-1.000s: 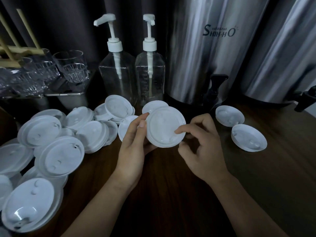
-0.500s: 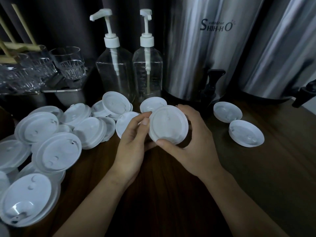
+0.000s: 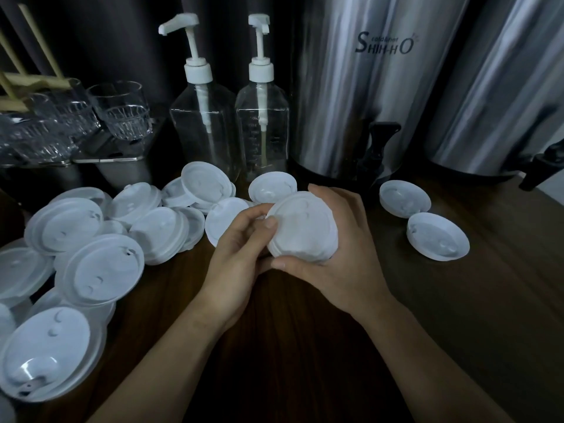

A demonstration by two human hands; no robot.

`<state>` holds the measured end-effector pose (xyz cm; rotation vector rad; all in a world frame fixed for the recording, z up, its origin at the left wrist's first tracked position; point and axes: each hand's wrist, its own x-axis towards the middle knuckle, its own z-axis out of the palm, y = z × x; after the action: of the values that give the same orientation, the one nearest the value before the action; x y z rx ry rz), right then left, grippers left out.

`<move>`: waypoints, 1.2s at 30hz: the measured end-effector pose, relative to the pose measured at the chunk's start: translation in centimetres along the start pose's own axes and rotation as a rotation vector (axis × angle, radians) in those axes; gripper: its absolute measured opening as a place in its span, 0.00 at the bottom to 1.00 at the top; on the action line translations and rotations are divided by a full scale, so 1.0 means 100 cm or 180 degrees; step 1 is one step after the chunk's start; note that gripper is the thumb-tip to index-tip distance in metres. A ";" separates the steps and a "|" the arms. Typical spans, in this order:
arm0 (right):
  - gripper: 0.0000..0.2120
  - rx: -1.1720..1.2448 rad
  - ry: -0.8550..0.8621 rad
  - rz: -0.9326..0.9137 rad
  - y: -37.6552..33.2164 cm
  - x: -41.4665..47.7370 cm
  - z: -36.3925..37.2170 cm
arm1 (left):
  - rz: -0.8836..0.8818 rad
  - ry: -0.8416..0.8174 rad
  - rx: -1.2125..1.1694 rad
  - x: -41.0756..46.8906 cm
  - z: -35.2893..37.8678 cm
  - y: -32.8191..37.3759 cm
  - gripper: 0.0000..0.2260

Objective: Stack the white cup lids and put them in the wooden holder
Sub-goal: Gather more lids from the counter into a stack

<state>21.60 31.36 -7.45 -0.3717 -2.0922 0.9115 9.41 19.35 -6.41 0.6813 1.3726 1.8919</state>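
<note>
both hands clamped on small lid stack (image 3: 302,227) above tabletop (image 3: 305,331): right hand (image 3: 338,254) cups rim from below, left hand (image 3: 241,254) thumb squares edges. i judge aligning so lids nest. loose lids (image 3: 100,270) wait left; wooden holder (image 3: 27,80) far left, partly seen.

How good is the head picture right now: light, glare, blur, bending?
Head view: dim overall, the wooden table nearly black at the bottom; bright streaks of glare on the steel urn; its sides bow from the wide lens; the lids held between the left hand and right hand look soft and washed out, with little detail; the glasses are murky.
</note>
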 end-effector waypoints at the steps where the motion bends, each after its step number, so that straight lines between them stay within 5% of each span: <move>1: 0.39 0.0106 0.0024 0.0060 -0.001 0.001 0.000 | 0.0003 0.0031 -0.0002 0.000 0.000 -0.001 0.21; 8: 0.05 -0.0076 0.0854 0.0282 -0.003 0.008 -0.007 | 0.0152 0.0012 0.0250 -0.001 0.002 -0.005 0.22; 20: 0.18 0.0293 0.0974 0.0664 -0.008 0.005 -0.006 | 0.0309 0.0067 0.0130 -0.001 0.004 -0.001 0.23; 30: 0.05 0.0159 0.0626 0.0594 -0.013 0.002 -0.003 | 0.0405 0.0445 -0.0214 0.001 0.004 -0.001 0.20; 36: 0.10 0.0745 0.0735 0.1049 -0.014 0.004 -0.004 | 0.0265 0.0244 -0.0459 0.002 -0.001 -0.003 0.18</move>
<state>21.75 30.82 -6.04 -0.6762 -1.7197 1.2293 9.25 19.54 -6.68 0.6084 1.2569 2.0795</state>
